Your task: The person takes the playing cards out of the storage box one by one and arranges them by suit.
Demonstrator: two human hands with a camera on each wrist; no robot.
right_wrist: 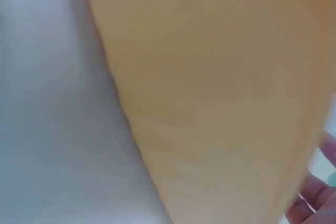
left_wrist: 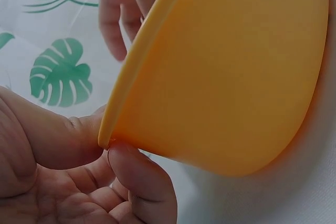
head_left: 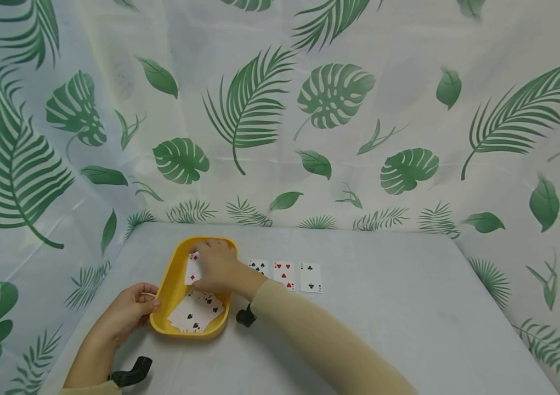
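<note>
My left hand [head_left: 131,308] pinches the near left rim of a yellow tray [head_left: 171,277] between thumb and fingers, plainly seen in the left wrist view. Inside the tray's far half, my right hand [head_left: 216,266] holds a playing card [head_left: 192,270] with red diamonds, fingertips at its far edge and thumb at its near edge. A loose pile of playing cards [head_left: 196,312], a spade card on top, lies in the tray's near end. In the right wrist view the tray's outer wall [right_wrist: 210,87] is blurred and hides the right hand.
Three face-up cards lie in a row right of the tray: a spade card [head_left: 258,265] partly behind the right forearm, a heart card [head_left: 284,274] and a two of clubs [head_left: 311,277]. Black strap ends [head_left: 134,372] stick out by the wrists. Leaf-print sheeting [head_left: 255,109] surrounds the pale table [head_left: 398,307].
</note>
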